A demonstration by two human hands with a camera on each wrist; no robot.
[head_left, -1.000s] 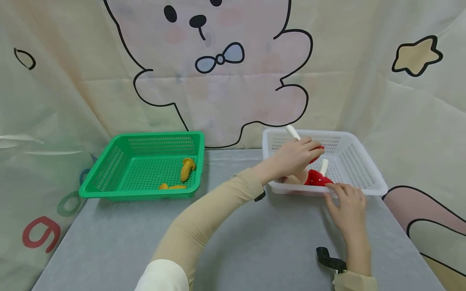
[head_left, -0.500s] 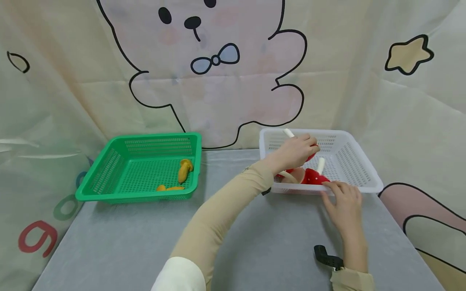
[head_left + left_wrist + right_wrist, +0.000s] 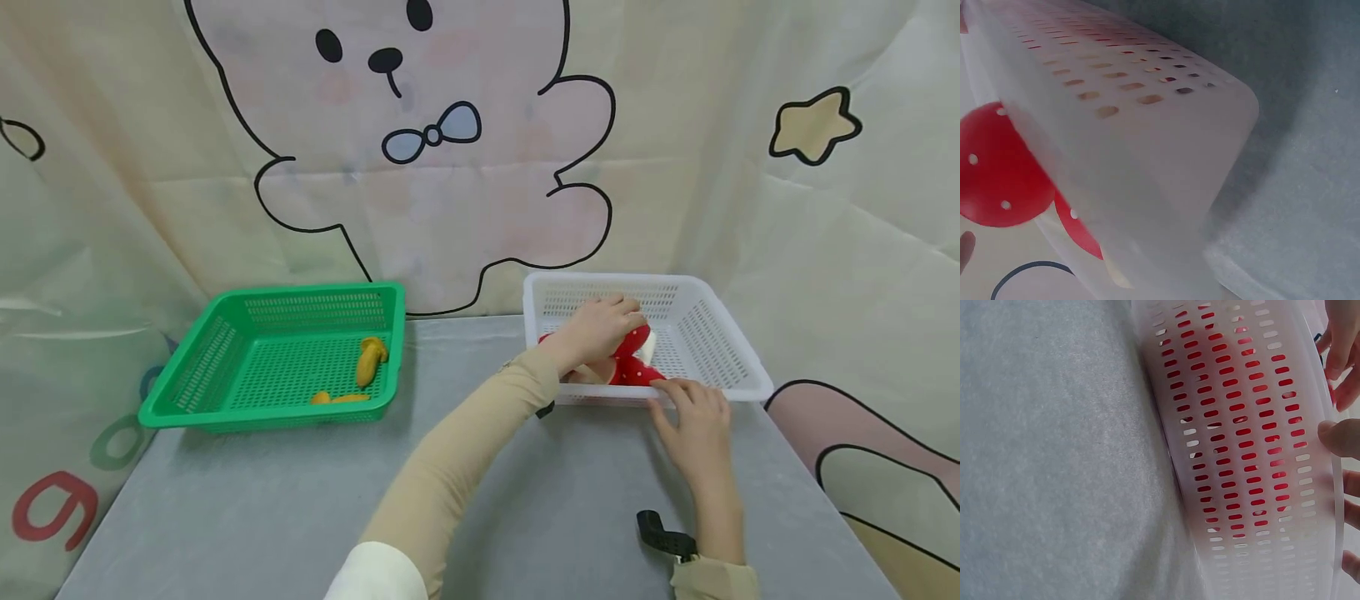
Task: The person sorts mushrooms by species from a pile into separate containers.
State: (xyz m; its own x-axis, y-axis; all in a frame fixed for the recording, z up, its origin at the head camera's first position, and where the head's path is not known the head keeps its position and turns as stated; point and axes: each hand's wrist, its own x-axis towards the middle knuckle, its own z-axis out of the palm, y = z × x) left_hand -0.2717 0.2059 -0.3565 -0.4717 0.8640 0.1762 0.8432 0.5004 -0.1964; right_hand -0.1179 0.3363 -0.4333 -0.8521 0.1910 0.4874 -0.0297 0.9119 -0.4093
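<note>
My left hand point(image 3: 600, 332) reaches into the white basket point(image 3: 720, 333), its fingers bent over the red, white-dotted cap of a toy mushroom point(image 3: 633, 340). In the left wrist view, a round red cap point(image 3: 1004, 172) shows inside the rim with a fingertip point(image 3: 965, 250) close by. Another dotted red mushroom point(image 3: 633, 373) lies against the basket's near wall, next to a pale mushroom underside point(image 3: 596, 372). My right hand point(image 3: 693, 425) grips the near rim, thumb point(image 3: 1340, 437) outside and fingers over the edge. Red shows through the wall slots in the right wrist view.
A green basket point(image 3: 225, 379) stands at the left with yellow-brown toy mushrooms point(image 3: 369, 360) in it. Both baskets rest on a grey cloth-covered table point(image 3: 300, 500). Behind hangs a printed curtain point(image 3: 480, 217).
My left hand has lowered the mushroom into the white basket; its white stem, which stuck up at the back left, no longer shows there. The right hand stays on the rim.
</note>
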